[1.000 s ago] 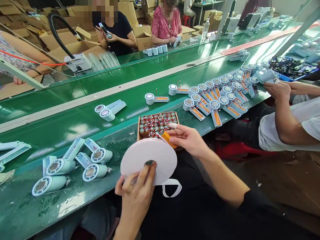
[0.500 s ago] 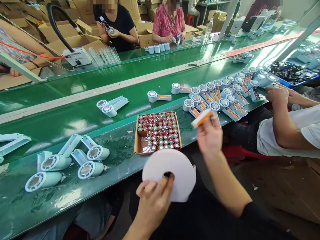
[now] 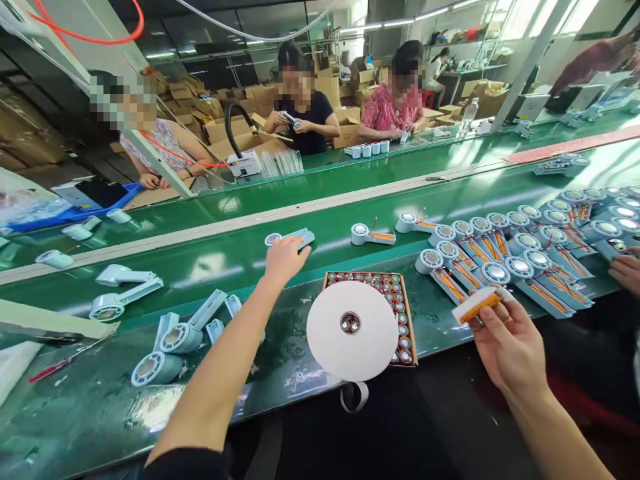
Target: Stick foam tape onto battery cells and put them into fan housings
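My left hand (image 3: 283, 259) reaches out over the green belt (image 3: 220, 263) and closes on a pale blue fan housing (image 3: 293, 238). My right hand (image 3: 505, 343) is held low at the right, its fingers pinching an orange battery pack with a white strip on it (image 3: 477, 306). A big white tape roll (image 3: 353, 331) lies on a cardboard box of round red-topped cells (image 3: 400, 303) at the near edge of the bench, with a loose loop of tape hanging below it.
Several pale blue fan housings (image 3: 173, 340) lie at the near left, and many more with orange packs (image 3: 505, 257) crowd the right. A co-worker's hand (image 3: 625, 270) is at the far right. Three people sit across the belt among cardboard boxes.
My left hand let go of the tape roll, which now rests on the box, and reached forward to a housing on the belt. My right hand dropped lower with the pack. The view tilted up.
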`<state>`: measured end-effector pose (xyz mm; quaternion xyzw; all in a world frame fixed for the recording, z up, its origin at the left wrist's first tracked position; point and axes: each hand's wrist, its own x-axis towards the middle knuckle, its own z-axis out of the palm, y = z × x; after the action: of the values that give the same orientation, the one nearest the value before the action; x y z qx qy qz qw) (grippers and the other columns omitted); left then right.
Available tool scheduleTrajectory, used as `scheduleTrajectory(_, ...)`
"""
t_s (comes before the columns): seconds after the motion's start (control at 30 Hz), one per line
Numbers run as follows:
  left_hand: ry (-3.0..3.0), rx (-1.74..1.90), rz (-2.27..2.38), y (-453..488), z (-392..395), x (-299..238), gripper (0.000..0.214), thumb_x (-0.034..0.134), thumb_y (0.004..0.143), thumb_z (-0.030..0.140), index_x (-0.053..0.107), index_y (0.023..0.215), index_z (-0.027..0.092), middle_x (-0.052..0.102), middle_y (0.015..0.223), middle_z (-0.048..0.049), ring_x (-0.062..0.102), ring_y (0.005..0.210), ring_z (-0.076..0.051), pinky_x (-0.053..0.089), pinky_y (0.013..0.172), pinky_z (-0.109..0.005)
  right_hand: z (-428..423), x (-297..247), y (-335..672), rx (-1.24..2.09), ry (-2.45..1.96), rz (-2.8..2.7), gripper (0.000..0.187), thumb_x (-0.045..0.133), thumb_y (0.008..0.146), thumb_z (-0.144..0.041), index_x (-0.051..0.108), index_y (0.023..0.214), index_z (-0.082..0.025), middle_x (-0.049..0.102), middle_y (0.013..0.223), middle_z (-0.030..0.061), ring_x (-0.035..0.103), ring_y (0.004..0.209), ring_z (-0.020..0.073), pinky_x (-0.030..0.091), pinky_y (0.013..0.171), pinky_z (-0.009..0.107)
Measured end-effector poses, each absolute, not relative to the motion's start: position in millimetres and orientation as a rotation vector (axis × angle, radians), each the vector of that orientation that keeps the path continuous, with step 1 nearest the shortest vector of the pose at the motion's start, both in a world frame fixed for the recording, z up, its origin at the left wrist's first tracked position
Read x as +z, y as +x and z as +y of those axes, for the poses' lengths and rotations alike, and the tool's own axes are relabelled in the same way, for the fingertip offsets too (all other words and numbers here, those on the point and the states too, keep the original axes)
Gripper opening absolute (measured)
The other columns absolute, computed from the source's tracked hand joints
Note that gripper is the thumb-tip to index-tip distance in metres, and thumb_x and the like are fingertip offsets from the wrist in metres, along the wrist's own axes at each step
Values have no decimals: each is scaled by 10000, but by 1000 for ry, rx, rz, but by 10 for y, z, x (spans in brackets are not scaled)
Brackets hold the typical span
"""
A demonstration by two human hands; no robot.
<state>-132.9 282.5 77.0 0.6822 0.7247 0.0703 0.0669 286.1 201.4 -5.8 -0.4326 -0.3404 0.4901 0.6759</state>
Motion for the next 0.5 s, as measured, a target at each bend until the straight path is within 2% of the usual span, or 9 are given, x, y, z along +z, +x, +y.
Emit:
scheduleTrajectory(0.1, 2014, 110, 2340, -1538, 3161, 613, 351, 569, 997, 372, 724, 1195, 127, 671, 1289, -240, 426, 1371, -406, 450, 1035, -564, 2065, -18, 2865, 1102, -968, -803, 470, 881, 807, -358, 746, 1257, -337, 750, 1154, 66, 750, 1043, 262, 650, 877, 438)
scheduleTrajectory(0.17, 2037, 32, 2338, -1564, 3267, 483, 311, 658, 961, 369, 715, 1154, 132, 635, 1349, -212, 432, 1388, -389, 456, 1060, -572, 2110, 34, 2857, 1086, -968, -829, 501, 868, 825, -358, 723, 1304, -351, 755, 1156, 70, 760, 1041, 271, 655, 875, 454)
scheduleTrajectory(0.27, 2128, -63, 2217, -1453, 3387, 300, 293, 691, 968, 376, 697, 1177, 170, 597, 1433, -120, 498, 1389, -310, 452, 1141, -554, 2326, 176, 2770, 1053, -885, -916, 530, 862, 842, -360, 691, 1343, -373, 761, 1166, 54, 760, 1083, 270, 658, 900, 459)
scheduleTrajectory(0.33, 2153, -112, 2141, -1362, 3494, 230, 305, 696, 975, 375, 690, 1207, 177, 608, 1431, -110, 543, 1360, -289, 465, 1150, -549, 2619, 297, 2598, 1042, -788, -1031, 483, 858, 852, -369, 702, 1308, -374, 763, 1193, 40, 756, 1109, 255, 658, 915, 437)
scheduleTrajectory(0.4, 2130, -148, 2095, -1324, 3617, 224, 316, 696, 980, 391, 691, 1209, 174, 649, 1364, -110, 604, 1282, -271, 509, 1109, -530, 3010, 391, 2308, 1033, -721, -1215, 430, 840, 868, -377, 712, 1278, -353, 771, 1203, 35, 761, 1089, 232, 653, 923, 412)
scheduleTrajectory(0.5, 2073, -152, 2041, -1384, 3755, 301, 325, 684, 990, 431, 696, 1194, 178, 698, 1250, -92, 671, 1142, -233, 572, 1017, -473, 3636, 413, 1710, 966, -740, -1617, 403, 746, 920, -386, 707, 1303, -265, 795, 1137, 48, 767, 1000, 204, 636, 936, 389)
